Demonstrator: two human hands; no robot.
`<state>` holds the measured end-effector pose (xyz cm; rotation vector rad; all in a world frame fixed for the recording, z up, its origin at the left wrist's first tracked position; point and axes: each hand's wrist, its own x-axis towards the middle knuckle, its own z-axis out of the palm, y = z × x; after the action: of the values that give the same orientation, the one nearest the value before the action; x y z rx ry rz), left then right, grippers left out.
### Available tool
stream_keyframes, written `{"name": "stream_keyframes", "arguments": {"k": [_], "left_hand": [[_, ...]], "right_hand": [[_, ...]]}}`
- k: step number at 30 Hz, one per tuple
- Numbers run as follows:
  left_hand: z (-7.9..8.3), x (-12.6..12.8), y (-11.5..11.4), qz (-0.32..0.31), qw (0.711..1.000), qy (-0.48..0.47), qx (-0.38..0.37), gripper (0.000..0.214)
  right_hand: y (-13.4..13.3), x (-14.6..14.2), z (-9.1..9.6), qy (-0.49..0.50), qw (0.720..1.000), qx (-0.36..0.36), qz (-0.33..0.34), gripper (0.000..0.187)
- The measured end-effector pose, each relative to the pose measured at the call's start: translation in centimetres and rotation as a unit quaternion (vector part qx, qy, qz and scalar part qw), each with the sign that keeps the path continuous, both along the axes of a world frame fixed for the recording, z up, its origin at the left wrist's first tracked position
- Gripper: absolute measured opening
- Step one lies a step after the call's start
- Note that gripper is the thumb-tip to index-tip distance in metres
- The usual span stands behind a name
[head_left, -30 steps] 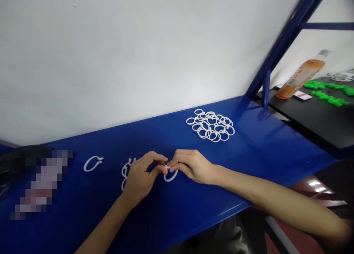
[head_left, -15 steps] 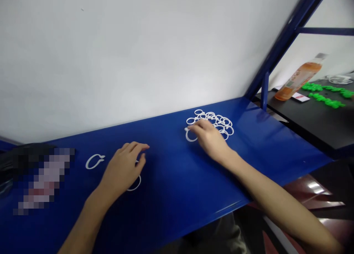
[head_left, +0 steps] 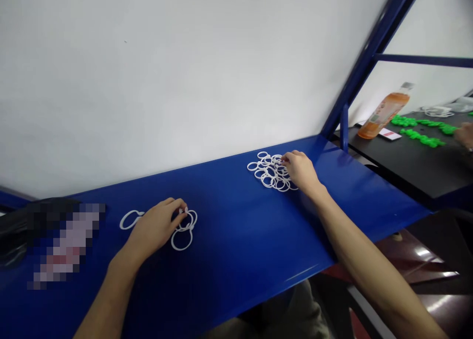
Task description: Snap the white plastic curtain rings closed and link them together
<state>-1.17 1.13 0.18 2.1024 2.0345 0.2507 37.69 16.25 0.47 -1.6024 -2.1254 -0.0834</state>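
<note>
My left hand (head_left: pixel 155 228) rests on the blue shelf (head_left: pixel 240 240), its fingertips pinched on a small cluster of joined white rings (head_left: pixel 184 228). A single white ring (head_left: pixel 129 220) lies just left of that hand. My right hand (head_left: pixel 301 171) reaches over to a pile of loose white rings (head_left: pixel 269 170) near the back of the shelf, fingers curled down onto the pile's right side. Whether it has hold of a ring is hidden by the fingers.
A white wall rises behind the shelf. A blue post (head_left: pixel 364 63) stands at the right. Beyond it, a black table (head_left: pixel 406 161) bears an orange drink bottle (head_left: pixel 384 111) and green parts (head_left: pixel 419 132). Another person's hand (head_left: pixel 464 134) shows at the far right. A blurred patch (head_left: pixel 62 240) lies left.
The two hands, first together on one ring, parted. My left hand set joined rings down at the left; my right hand reached to the pile and shifted to its right side.
</note>
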Motion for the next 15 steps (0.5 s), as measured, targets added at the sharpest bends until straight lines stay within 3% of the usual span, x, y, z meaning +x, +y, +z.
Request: {"name": "stream_keyframes", "arguments": {"k": [4, 8, 12, 15], "left_hand": [[0.4, 0.9, -0.1, 0.025, 0.999, 0.003, 0.043, 0.023], [0.8, 2.7, -0.4, 0.045, 0.995, -0.020, 0.082, 0.022], [0.4, 5.2, -0.8, 0.023, 0.990, -0.075, 0.115, 0.020], [-0.3, 7.0, -1.0, -0.019, 0.984, -0.123, 0.128, 0.018]], "right_hand": [[-0.9, -0.9, 0.9, 0.044, 0.996, 0.065, 0.034, 0.021], [-3.6, -3.8, 0.9, 0.099, 0.976, 0.082, 0.174, 0.024], [-7.4, -7.5, -0.4, 0.134, 0.921, -0.034, 0.364, 0.025], [-9.3, -9.3, -1.5, 0.156, 0.892, -0.128, 0.405, 0.039]]}}
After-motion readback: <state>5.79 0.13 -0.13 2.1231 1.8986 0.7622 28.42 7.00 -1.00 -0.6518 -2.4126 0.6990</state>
